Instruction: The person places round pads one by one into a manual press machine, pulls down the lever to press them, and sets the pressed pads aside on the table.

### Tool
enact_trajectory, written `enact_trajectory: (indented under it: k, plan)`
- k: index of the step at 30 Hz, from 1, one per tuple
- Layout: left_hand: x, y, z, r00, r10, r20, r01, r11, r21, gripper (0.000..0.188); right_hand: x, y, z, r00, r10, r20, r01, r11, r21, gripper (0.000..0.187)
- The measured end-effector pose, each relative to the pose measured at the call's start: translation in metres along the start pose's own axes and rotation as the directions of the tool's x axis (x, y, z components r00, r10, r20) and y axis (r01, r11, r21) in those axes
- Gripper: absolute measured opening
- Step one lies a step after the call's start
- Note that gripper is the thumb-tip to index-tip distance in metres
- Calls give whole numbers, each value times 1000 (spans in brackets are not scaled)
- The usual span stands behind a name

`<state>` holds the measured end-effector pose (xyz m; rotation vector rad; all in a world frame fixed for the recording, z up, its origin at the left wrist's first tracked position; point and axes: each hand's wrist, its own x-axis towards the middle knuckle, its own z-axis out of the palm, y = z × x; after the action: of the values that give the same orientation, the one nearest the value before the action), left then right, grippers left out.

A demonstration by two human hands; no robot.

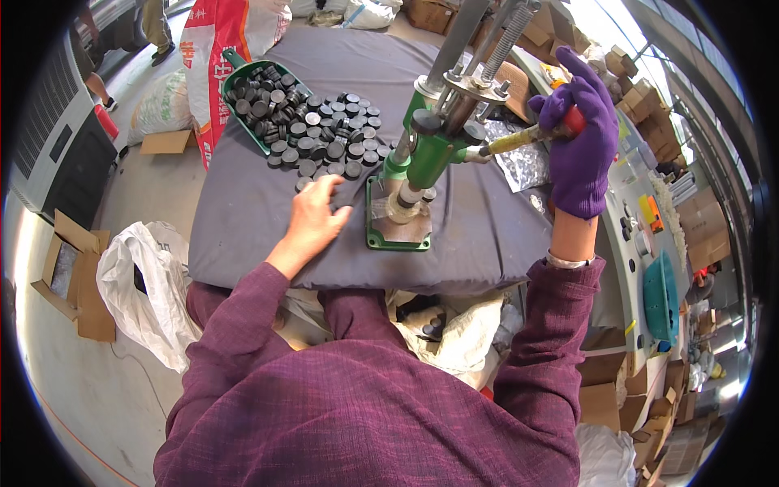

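Press (432,156) on table (235,223), right of centre. Loose discs (335,150) left of and behind press base; scoop (232,56) at far left of them, more discs in it. Left hand (313,221) at near edge of discs, left of press. Right hand (583,158) right of press, on lever (513,141). Plastic bag (527,172) on table, right of press. Sack (146,296) on floor left of table, carton (95,308) left of sack. Far right: bench (617,252), basin (660,300) on it.

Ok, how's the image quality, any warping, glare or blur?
Head view: fisheye bows the cabinet at left, corners black; head view: bright light washes out part of the upper right; head view: left hand and press look fairly sharp.
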<state>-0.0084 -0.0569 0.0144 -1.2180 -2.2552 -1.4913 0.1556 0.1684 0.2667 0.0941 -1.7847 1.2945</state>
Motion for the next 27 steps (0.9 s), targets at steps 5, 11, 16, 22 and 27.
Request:
enact_trajectory:
  k: [5, 11, 16, 22, 27]
  plan:
    - [15, 28, 42, 987, 92, 131, -80, 992, -99, 63, 4, 6, -4, 1000, -25, 9, 25, 999, -42, 49]
    - [22, 35, 65, 994, 60, 93, -47, 989, -140, 72, -4, 0, 4, 999, -42, -7, 42, 999, -31, 47]
    - [26, 38, 73, 994, -25, 104, 48, 974, -219, 79, -35, 0, 2, 992, -118, -51, 111, 987, -117, 48]
    - [26, 34, 74, 986, -81, 145, 128, 928, -351, 82, -109, 11, 4, 969, -235, -71, 226, 967, -116, 37]
    - [26, 18, 62, 1000, 26, 9, -24, 972, -236, 67, -203, 56, -4, 982, -188, -25, 175, 946, -275, 34]
